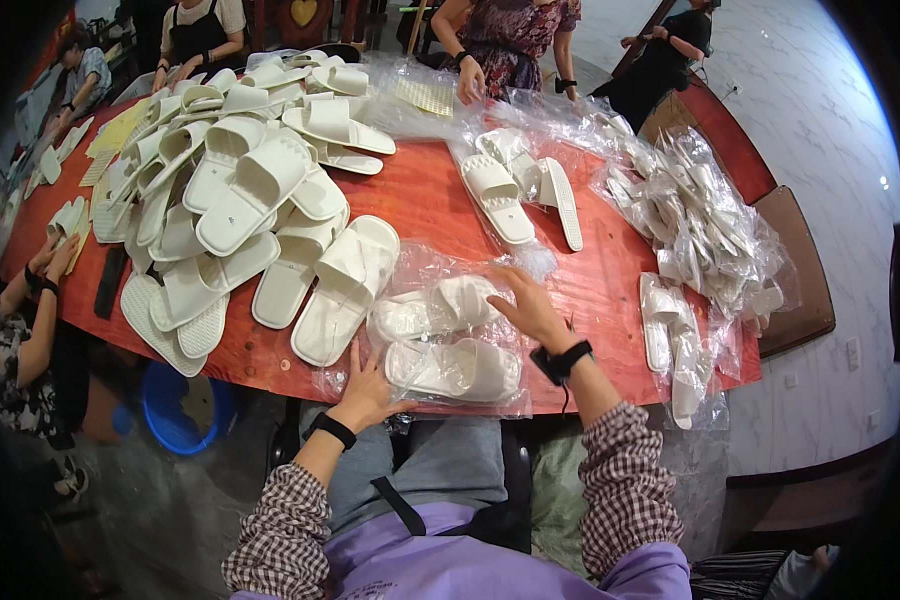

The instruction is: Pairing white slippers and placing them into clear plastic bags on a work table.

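In the head view, a clear plastic bag (438,335) is lying flat near the front edge of the red table (600,315), directly before the person, and it is holding a pair of white slippers (454,372) side by side with their straps toward the right. The left hand (364,392) is resting at the bag's near left corner, fingers spreading apart; the right hand (530,303) is reaching to its far right corner, open and slightly curved. Whether either is pinching the film, I cannot tell. Just left of the bag, a large loose slipper (348,290) is lying at the foot of an unbagged slipper heap (235,165). At the right, a mound of bagged slippers (705,220) is crowding the table's edge, each glinting through crumpled clear wrapping, and a separate bagged pair (684,345) is lying nearer the front corner. Farther back, a few bare slippers (505,198) are lying beside loose film. On the floor at left, a round blue basin (157,405) is holding something pale and flat (198,403), too unclear to identify. Across the table, a co-worker's hand (470,80) is hanging over spread plastic sheeting (388,105).
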{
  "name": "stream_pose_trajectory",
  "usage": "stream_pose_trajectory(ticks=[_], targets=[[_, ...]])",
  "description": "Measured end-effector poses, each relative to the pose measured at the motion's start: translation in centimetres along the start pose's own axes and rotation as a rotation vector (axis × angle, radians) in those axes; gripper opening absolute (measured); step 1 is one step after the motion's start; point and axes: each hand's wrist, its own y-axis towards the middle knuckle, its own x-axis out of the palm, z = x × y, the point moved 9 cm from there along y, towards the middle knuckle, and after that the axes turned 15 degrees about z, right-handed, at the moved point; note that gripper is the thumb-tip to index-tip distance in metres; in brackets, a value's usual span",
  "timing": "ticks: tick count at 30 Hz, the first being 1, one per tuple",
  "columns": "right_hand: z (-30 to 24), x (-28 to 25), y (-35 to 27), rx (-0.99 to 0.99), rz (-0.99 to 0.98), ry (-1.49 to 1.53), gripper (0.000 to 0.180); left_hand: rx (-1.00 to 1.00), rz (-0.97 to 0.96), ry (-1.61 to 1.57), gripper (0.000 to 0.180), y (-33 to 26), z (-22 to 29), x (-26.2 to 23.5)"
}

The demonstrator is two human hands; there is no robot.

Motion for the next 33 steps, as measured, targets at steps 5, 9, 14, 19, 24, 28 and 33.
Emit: stream_pose_trajectory(ticks=[5, 9, 14, 19, 24, 28, 33], targets=[[-0.8, 3.1, -8.9, -0.006, -0.197, -0.070, 0.067, -0.003, -0.031, 0.036, 0.081, 0.2, -0.2, -0.5], [0.4, 4.2, -11.4, 0.093, -0.168, -0.001, 0.081, -0.021, 0.027, 0.038, 0.068, 0.1, -0.3, -2.2], [0.3, 3.5, -11.4, 0.068, -0.142, -0.045, 0.081, -0.667, -0.040, -0.094, 0.037, -1.3, -2.1, -9.5], [-1.7, 2.6, -9.5, 0.010, -0.150, -0.117, 0.067, -0.153, 0.669, -0.131, 0.013, 5.5, 8.0, -17.4], [-0.3, 4.1, -8.9, 0.134, -0.034, 0.123, 0.058, -0.004, 0.495, 0.051, 0.017, 10.1, 8.8, -12.0], [3.6, 4.8, -10.2, 0.234, 0.045, 0.140, 0.061, -0.202, 0.071, 0.425, 0.022, 8.1, 3.0, -6.9], [3.6, 5.2, -10.1, 0.198, 0.043, 0.029, 0.066, -0.357, 0.361, -0.094, 0.050, 1.3, -7.2, -11.0]])
